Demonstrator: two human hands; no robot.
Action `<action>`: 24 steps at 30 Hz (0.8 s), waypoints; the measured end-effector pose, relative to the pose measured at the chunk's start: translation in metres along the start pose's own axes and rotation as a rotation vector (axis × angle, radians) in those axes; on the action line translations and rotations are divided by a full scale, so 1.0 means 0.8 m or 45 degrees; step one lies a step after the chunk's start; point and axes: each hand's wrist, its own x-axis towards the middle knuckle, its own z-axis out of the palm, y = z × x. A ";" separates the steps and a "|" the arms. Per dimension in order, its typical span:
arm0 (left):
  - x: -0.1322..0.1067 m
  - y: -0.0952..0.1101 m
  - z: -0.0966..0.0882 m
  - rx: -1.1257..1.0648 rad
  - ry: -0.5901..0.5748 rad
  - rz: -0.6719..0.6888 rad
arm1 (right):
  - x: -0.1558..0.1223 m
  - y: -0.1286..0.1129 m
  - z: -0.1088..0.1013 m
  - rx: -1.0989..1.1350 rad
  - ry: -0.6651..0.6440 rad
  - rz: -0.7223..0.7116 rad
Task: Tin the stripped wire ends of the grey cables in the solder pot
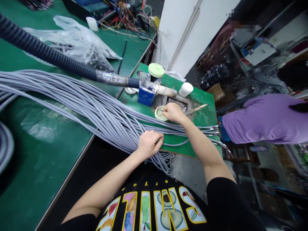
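Note:
A thick bundle of grey cables [103, 109] runs from the left across the green bench. My left hand [150, 143] lies on the bundle's near side, its fingers curled over grey cables. Further out, my right hand [174, 112] is closed in a pinch on thin wires [159, 109], some of them red. These wires are over a small pale-green dish [160, 117]; whether they touch its contents I cannot tell. Right behind that hand is a solder pot [179, 104] with a shiny surface, and a flat stick [196, 109] lies at its edge.
A ribbed hose [48, 57] passes over a blue block [146, 96] towards the pot. A green-lidded jar [156, 70] and a white cup [186, 89] stand behind. A clear plastic bag [79, 48] lies back left. A person in purple [262, 120] is at the right.

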 end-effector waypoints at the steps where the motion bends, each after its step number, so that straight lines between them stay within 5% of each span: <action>1: 0.000 0.000 0.000 -0.006 0.000 -0.003 | 0.000 0.001 0.000 -0.001 0.004 0.002; 6: 0.001 0.000 -0.001 -0.024 -0.001 -0.011 | -0.011 0.025 -0.018 0.169 0.132 -0.039; 10: 0.000 0.000 -0.001 -0.027 -0.009 -0.010 | -0.012 0.070 -0.028 0.234 0.255 0.114; 16: 0.000 0.000 -0.001 -0.012 -0.021 -0.020 | 0.013 0.119 -0.003 0.152 0.160 0.419; 24: 0.002 0.002 -0.001 -0.009 -0.010 -0.009 | 0.034 0.124 0.014 0.149 0.089 0.473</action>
